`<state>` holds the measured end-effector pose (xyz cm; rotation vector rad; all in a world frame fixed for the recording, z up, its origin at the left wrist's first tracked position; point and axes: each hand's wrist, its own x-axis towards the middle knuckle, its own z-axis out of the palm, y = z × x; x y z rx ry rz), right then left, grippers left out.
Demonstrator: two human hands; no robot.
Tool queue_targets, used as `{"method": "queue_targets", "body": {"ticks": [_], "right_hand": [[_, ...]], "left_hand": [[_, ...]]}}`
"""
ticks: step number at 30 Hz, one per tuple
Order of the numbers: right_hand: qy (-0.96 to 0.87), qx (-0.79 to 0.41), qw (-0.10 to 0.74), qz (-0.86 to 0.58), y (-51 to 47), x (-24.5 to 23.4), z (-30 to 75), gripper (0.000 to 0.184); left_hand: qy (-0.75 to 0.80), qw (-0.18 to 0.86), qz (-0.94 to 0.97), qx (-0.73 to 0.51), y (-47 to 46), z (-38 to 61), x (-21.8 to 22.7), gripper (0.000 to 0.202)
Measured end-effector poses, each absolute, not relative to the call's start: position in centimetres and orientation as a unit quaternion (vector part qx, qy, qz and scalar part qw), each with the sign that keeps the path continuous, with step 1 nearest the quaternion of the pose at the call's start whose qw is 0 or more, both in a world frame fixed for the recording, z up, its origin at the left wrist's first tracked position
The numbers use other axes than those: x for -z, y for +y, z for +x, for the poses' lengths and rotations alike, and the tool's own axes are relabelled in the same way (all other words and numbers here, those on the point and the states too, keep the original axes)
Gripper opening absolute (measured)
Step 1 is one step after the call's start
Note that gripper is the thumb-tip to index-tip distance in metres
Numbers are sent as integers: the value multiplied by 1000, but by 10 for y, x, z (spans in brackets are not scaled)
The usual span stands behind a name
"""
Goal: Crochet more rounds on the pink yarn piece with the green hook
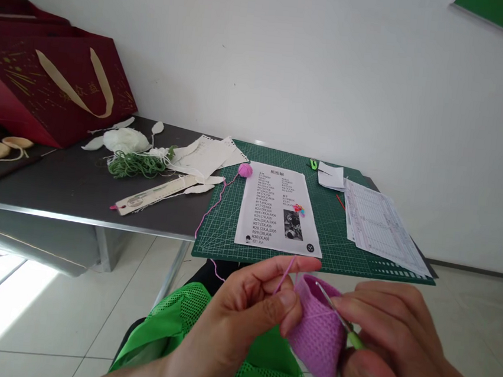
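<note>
Far left, red bag [38, 91] on dark table [73, 195]; then white yarn ball [125, 140], green yarn [135, 166] against it; pink yarn ball [245, 170] at top-left corner of printed sheet [271, 214], on green cutting mat [332, 226]; left hand [248, 312] pinching pink crochet piece [319, 340], strand [286, 275] over index finger; piece between both hands, rim up; right hand [397, 339] clamped on green-handled hook [356, 340], tip at rim.

At lower centre the left hand [258, 307] pinches a pink crocheted piece [319, 340] — at lower right the right hand [401, 339] grips a green-handled hook [355, 340] — below a printed sheet [277, 209] mid-frame.
</note>
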<state>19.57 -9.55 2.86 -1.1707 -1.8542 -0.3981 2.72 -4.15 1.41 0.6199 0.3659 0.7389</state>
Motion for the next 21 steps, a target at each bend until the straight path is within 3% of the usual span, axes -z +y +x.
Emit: {"method": "queue_targets", "body": {"ticks": [4, 10, 16, 21], "right_hand": [[-770, 147, 416, -462, -92, -31, 202, 32], [-716, 4, 531, -452, -82, -22, 195, 23], [-696, -87, 533, -473, -84, -20, 194, 23], [-712, -46, 507, -484, -85, -25, 192, 24]], "left_hand": [[183, 850, 346, -353, -44, 23, -8, 24], [217, 779, 402, -429, -46, 27, -5, 29], [212, 749, 484, -399, -44, 24, -6, 69], [225, 755, 461, -408, -45, 26, -4, 87]]}}
